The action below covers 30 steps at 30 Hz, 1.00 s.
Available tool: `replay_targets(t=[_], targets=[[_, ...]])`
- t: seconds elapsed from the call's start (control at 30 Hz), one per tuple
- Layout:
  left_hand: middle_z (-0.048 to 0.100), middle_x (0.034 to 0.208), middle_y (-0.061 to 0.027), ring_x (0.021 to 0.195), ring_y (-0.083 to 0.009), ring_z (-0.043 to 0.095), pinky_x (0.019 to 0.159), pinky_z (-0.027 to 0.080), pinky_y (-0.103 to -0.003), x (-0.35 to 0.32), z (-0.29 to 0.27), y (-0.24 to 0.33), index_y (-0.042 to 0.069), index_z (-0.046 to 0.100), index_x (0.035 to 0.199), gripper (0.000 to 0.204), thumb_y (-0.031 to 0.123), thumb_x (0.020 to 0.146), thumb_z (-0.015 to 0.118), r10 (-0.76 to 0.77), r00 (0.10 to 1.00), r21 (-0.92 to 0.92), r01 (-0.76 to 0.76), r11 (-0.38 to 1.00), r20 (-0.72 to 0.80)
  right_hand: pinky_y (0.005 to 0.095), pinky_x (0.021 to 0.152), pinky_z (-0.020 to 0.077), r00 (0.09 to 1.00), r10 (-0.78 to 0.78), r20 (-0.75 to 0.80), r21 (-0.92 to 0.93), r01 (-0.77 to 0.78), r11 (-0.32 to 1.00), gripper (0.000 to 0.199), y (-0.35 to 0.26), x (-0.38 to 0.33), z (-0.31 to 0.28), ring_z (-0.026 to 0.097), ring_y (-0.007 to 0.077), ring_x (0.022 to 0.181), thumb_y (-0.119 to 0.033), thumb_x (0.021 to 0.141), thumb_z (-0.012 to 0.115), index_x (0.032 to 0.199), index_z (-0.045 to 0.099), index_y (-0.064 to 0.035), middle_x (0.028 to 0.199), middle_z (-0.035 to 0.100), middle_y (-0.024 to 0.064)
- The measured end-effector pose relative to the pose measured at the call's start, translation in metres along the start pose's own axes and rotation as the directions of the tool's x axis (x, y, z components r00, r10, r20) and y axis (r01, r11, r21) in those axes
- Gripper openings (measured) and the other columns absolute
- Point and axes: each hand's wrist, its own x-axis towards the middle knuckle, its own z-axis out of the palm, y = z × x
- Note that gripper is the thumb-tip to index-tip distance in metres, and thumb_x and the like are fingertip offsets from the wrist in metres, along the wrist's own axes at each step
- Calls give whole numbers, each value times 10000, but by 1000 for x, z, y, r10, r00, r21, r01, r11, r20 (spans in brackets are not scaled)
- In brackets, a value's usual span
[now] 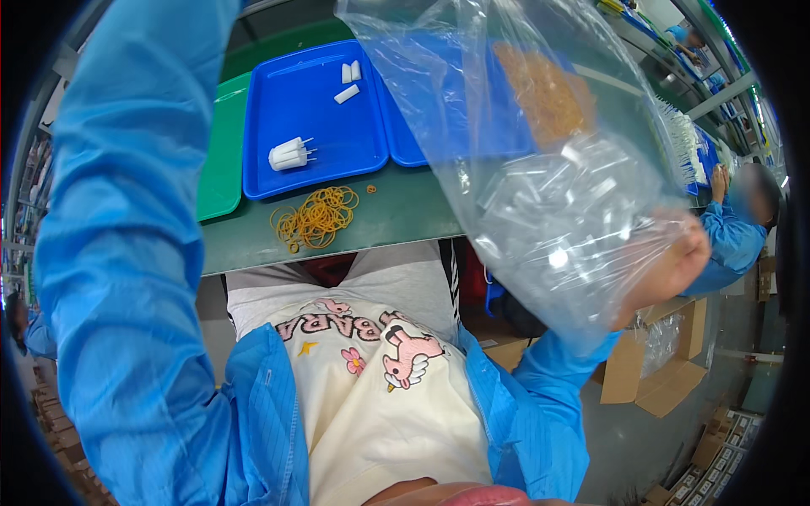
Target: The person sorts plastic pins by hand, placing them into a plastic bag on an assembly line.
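A big clear plastic bag hangs at the right, above the table edge, with many small whitish, translucent pieces gathered in its lower part. My right hand is closed on the bag's lower right side, fingers curled into the film. My left arm stretches up past the top edge, so the left hand is out of the picture. In the blue tray at the centre lie a bundle of white cylinders with thin pins sticking out and several loose white cylinders. A pile of tan rubber bands sits before that tray.
A second blue tray is partly covered by the bag, as is a larger brown-orange heap. At the left lies a green tray. An open cardboard box stands on the floor at right, near a co-worker in a blue sleeve.
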Motion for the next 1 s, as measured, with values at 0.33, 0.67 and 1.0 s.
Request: replay_targets(t=[0.33, 0.67, 1.0], targets=[[562, 667, -47, 537, -187, 484, 478, 417, -342, -29, 120, -172, 91, 656, 810, 192, 272, 869, 635, -278, 721, -469, 645, 604, 634, 233, 635, 434, 959, -177, 222, -292, 238, 926, 230, -20, 151, 55, 490, 77, 667, -219, 1028, 516, 949, 532, -4, 744, 533, 18], [548, 718, -42, 502, -121, 398, 407, 293, -297, -53, 166, -134, 120, 606, 1040, 116, 169, 938, 578, -237, 812, -751, 584, 307, 534, 233, 570, 419, 971, -165, 170, -322, 213, 922, 281, -6, 200, 68, 494, 56, 620, -251, 1011, 558, 969, 593, 24, 697, 531, -7], [656, 930, -43, 725, -128, 583, 579, 471, -317, -97, 202, -114, 96, 648, 1169, 217, 168, 978, 573, -248, 892, -746, 452, 488, 378, 319, 736, 534, 842, -389, 374, -546, 539, 642, 283, -26, 279, 136, 581, 109, 669, -311, 988, 565, 1124, 661, -83, 720, 609, 33]])
